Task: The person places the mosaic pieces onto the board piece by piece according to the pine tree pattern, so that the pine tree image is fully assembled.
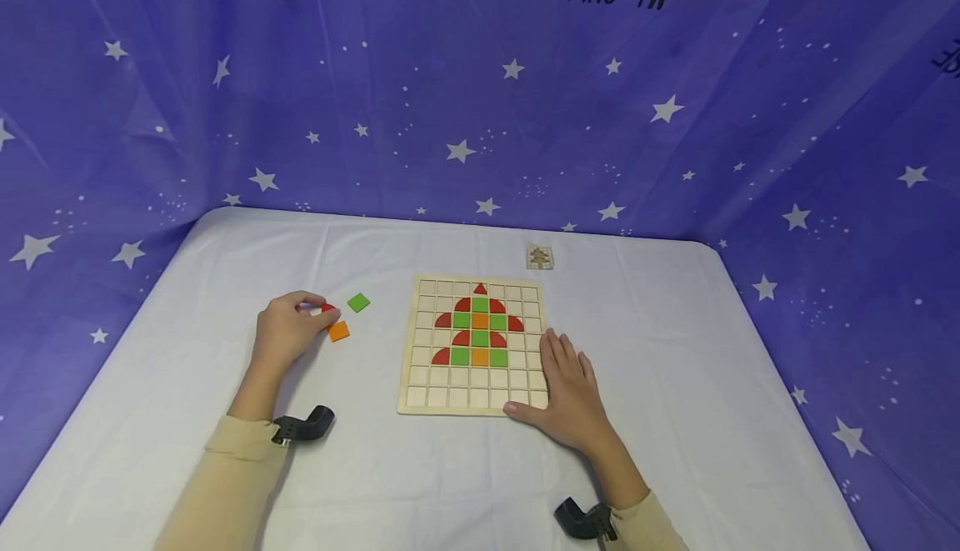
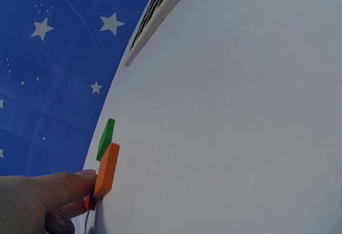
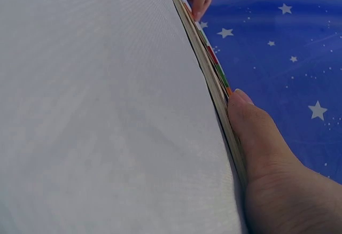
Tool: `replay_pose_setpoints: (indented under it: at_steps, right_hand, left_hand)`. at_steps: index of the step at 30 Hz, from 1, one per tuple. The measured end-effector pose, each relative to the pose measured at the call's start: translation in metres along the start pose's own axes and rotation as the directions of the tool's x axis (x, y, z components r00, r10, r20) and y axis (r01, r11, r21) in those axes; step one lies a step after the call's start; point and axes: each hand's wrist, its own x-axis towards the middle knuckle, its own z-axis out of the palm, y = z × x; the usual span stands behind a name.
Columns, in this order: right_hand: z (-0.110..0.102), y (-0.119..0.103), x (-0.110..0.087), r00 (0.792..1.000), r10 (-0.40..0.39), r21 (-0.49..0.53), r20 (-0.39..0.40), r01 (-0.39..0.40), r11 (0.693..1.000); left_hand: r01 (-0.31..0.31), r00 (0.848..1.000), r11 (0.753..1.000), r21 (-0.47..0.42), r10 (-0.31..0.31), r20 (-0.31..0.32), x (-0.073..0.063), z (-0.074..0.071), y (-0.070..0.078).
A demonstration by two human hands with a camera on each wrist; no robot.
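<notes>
At the left of the head view, my left hand (image 1: 288, 330) pinches a red piece (image 1: 327, 308) with a curved edge between thumb and fingers. Just beside it lie an orange square tile (image 1: 339, 331) and a green square tile (image 1: 359, 303); the left wrist view shows the red piece (image 2: 90, 201) partly hidden by the fingers. A wooden grid board (image 1: 442, 397) carries red, green and orange pieces in a tree shape. My right hand (image 1: 572, 393) rests at the board's lower right corner, fingers straight along the right edge and thumb on the bottom edge.
Behind the board lies a small card (image 1: 539, 257) with a tree pattern. A white cloth (image 1: 420, 484) covers the table, and a purple starry curtain (image 1: 405, 101) hangs along its far side and both sides. Black wrist cameras (image 1: 303, 426) sit on both forearms.
</notes>
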Motion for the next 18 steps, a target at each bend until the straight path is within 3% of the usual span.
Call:
replay_pose_setpoints:
  at_steps: [8, 18]
  right_hand:
    - [0.0, 0.001, 0.0, 1.0, -0.005, 0.006, -0.003, 0.005, 1.0]
    - [-0.002, -0.001, 0.0, 1.0, -0.006, 0.007, -0.005, 0.006, 1.0]
  left_hand:
    - [-0.092, 0.996, 0.994, 0.052, 0.092, 0.011, 0.001, -0.007, -0.011]
    - [-0.228, 0.964, 0.971, 0.075, 0.215, 0.156, 0.005, -0.016, -0.025]
